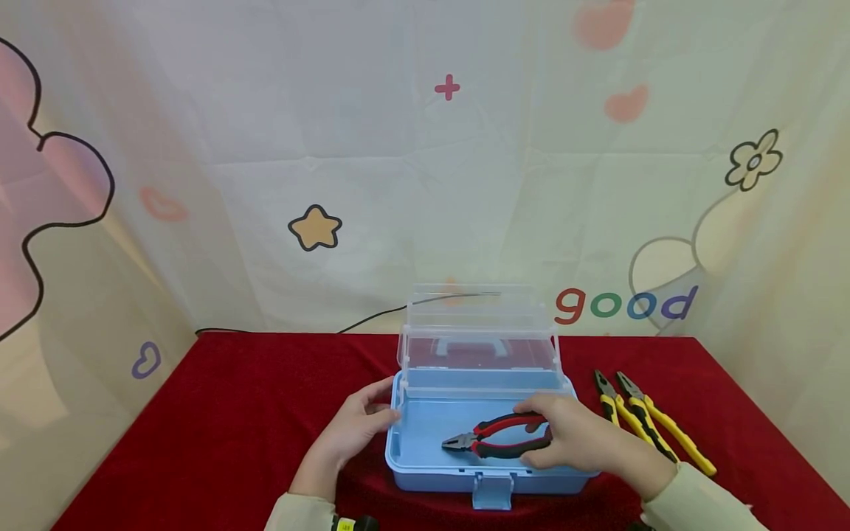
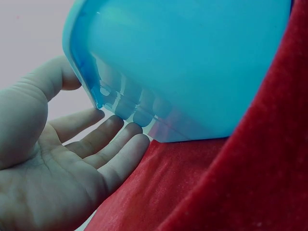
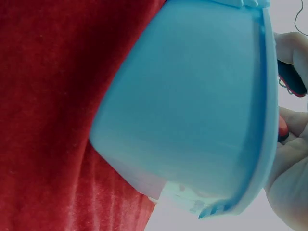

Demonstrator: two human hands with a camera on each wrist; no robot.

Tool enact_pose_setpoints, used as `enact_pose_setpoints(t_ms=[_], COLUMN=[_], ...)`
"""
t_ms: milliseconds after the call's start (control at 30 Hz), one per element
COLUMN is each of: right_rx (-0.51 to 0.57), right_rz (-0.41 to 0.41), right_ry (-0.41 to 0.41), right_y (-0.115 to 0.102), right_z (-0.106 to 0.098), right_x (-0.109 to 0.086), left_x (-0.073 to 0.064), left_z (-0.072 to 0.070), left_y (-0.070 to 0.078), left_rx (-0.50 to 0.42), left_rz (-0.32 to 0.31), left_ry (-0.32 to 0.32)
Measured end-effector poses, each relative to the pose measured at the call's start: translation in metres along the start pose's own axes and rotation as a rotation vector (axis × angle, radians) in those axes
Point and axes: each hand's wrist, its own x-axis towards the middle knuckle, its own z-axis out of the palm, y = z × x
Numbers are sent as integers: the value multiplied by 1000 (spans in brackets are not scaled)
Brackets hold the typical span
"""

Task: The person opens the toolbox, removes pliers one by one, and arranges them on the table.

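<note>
A pair of pliers (image 1: 487, 440) with red-and-black handles is over the light blue floor of a toolbox (image 1: 434, 483), its jaws toward the left. My right hand (image 1: 564, 435) grips the handles near their ends; in the right wrist view the toolbox wall (image 3: 187, 96) hides most of the pliers. Beside the toolbox's left end is my left hand (image 1: 358, 422), thumb at the rim. In the left wrist view the fingers of the left hand (image 2: 62, 163) extend loosely along the outer wall, which reflects them.
The toolbox's clear lid (image 1: 478, 354) stands raised at the back, and its latch (image 1: 493, 492) hangs down in front. To the right lie two yellow-and-black pliers (image 1: 677, 435) on the red cloth (image 1: 265, 413). A printed curtain (image 1: 412, 184) hangs behind.
</note>
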Motion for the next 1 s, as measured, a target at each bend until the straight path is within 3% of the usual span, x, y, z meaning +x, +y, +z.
enact_pose_setpoints(t_ms=[367, 1000], right_rx=[109, 36], right_rz=[-19, -69], right_ry=[-7, 189], right_y=[2, 0], right_z=[3, 5], right_x=[-2, -25], left_x=[-1, 2], left_z=[-1, 0], left_y=[0, -3], left_rx=[-3, 12], left_rz=[6, -1], left_ry=[1, 0])
